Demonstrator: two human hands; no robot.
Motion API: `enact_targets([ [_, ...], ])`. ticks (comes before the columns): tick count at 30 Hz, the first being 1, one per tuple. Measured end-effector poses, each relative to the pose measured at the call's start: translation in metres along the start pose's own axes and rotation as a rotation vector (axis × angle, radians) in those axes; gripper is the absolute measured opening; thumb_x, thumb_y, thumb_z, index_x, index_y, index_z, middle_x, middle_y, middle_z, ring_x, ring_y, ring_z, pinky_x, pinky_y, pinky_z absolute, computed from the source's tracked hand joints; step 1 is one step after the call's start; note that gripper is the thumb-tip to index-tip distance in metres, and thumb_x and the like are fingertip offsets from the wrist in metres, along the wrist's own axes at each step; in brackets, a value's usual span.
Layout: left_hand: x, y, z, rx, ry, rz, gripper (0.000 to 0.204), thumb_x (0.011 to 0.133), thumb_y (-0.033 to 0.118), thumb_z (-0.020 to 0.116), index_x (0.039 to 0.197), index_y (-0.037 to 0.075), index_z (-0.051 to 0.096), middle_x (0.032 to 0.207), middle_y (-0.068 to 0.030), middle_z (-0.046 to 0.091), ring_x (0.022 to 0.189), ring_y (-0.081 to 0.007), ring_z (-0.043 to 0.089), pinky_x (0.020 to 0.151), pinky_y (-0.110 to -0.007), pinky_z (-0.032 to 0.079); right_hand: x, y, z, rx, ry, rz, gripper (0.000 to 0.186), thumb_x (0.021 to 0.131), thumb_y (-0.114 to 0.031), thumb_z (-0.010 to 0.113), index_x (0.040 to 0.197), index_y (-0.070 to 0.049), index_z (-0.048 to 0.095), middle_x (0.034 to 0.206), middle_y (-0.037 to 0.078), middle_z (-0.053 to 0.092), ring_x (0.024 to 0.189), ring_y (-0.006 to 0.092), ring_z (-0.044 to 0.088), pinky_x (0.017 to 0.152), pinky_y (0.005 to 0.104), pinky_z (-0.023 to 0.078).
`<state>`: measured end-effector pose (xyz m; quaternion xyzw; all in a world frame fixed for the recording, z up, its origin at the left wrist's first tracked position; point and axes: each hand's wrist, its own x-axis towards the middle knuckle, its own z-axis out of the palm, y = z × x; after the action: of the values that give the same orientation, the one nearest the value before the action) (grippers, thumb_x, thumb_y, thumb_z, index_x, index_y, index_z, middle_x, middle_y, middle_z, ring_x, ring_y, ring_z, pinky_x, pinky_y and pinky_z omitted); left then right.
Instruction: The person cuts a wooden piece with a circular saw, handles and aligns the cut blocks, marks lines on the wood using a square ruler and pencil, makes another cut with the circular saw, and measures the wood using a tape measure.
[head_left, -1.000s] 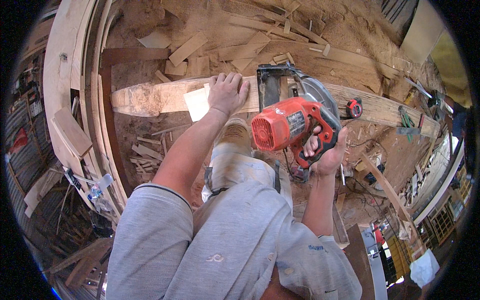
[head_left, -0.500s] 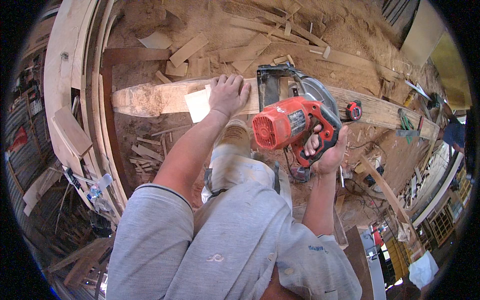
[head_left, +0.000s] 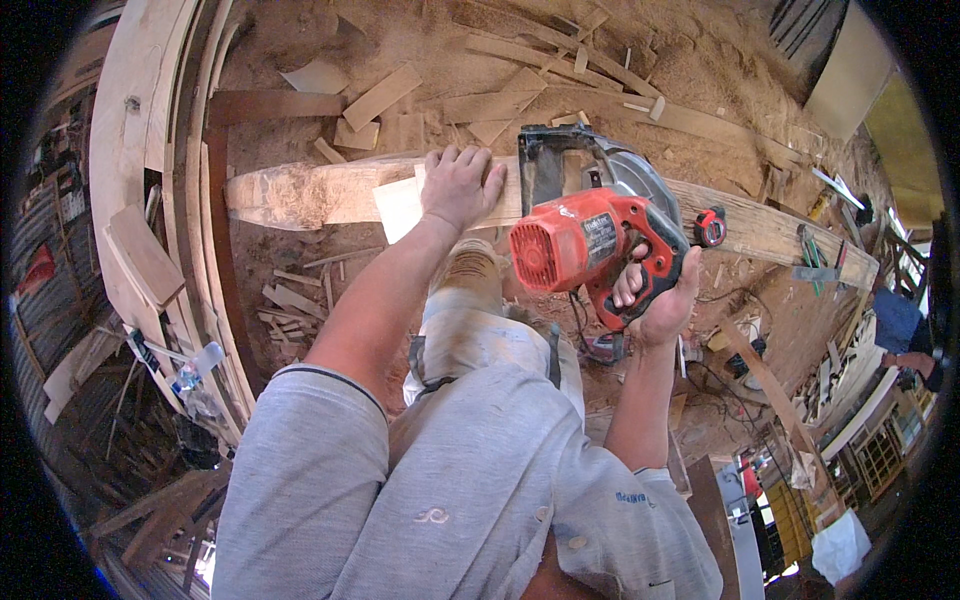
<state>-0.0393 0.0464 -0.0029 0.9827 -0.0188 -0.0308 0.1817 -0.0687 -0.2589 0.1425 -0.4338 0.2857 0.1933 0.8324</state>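
Observation:
My right hand [head_left: 664, 306] is wrapped round the rear handle of a red circular saw [head_left: 572, 245]. Its dark base plate and guard rest over a long wooden beam [head_left: 350, 190] that runs across in front of me. Left of the saw, my left hand [head_left: 460, 188] presses a thin pale board [head_left: 399, 208] against the beam, fingers curled toward the far side and thumb toward the saw. The saw's body hides the spot where blade and wood meet. A red and black tape measure [head_left: 710, 227] sits on the beam just right of the saw.
Offcuts [head_left: 382, 96] and sawdust cover the ground beyond the beam. Long planks [head_left: 140, 90] are stacked at the left. Green-handled tools [head_left: 810, 255] lie on the beam's right end. Another person in blue [head_left: 897, 318] is at the right edge. A cord [head_left: 730, 385] trails at right.
The saw and both hands keep almost the same place, with the whole view shifted slightly. More of the other person's arm shows at the right edge.

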Motion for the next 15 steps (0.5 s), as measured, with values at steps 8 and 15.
enact_targets([
  [8, 0.002, -0.004, 0.002, 0.005, 0.007, 0.017, 0.036, 0.102, 0.042, 0.061, 0.113, 0.010, 0.071, 0.111, -0.0071, 0.072, 0.107, -0.0304, 0.063, 0.098, -0.049, 0.042, 0.007, -0.001, 0.003, -0.009, -0.006, -0.001, 0.077, 0.107, -0.076, 0.036, 0.108, -0.003, 0.064, 0.063, 0.003, 0.056, 0.046, 0.0162, 0.051, 0.047, 0.0296, 0.045],
  [15, 0.004, -0.003, 0.003, -0.001, 0.017, 0.013, 0.034, 0.102, 0.042, 0.061, 0.112, 0.011, 0.071, 0.110, -0.0066, 0.072, 0.106, -0.0295, 0.063, 0.096, -0.049, 0.042, 0.013, -0.004, 0.006, -0.040, -0.016, -0.032, 0.077, 0.107, -0.075, 0.036, 0.107, -0.003, 0.063, 0.062, 0.003, 0.055, 0.046, 0.0163, 0.051, 0.047, 0.0300, 0.045],
])
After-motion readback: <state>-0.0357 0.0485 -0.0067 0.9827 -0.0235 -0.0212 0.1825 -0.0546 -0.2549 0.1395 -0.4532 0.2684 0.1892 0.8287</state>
